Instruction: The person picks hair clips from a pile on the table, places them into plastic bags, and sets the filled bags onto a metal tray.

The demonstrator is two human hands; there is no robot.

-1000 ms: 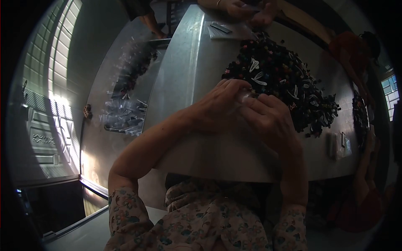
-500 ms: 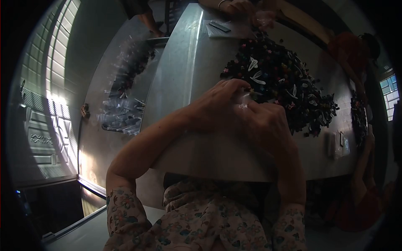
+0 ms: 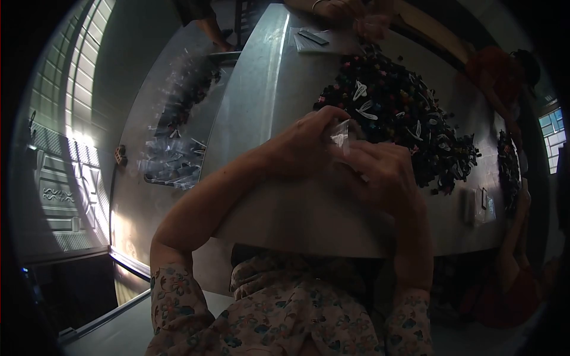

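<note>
A small clear plastic bag (image 3: 340, 137) catches the light between my two hands, over the near edge of the pile. My left hand (image 3: 306, 139) is closed on its left side, thumb and fingers curled round it. From the right, my right hand (image 3: 383, 169) pinches the bag's lower edge with bent fingers. Whatever may be inside the bag is too blurred to make out. Just beyond my hands spreads a pile of small dark hair accessories (image 3: 395, 101), dotted with coloured bits and several white snap-clip shapes.
Clear packets (image 3: 175, 163) and more dark pieces (image 3: 187, 98) lie on the left table. Another person's hands (image 3: 344, 10) work at the far edge beside a plastic sheet with a dark strip (image 3: 313, 38). Clear bags (image 3: 482, 204) lie right. A person in red (image 3: 496, 71) sits right.
The bag has shifted slightly left and shows more upright between my hands. My right hand's fingers have moved left and straightened a little. My left hand has drawn back slightly from the pile.
</note>
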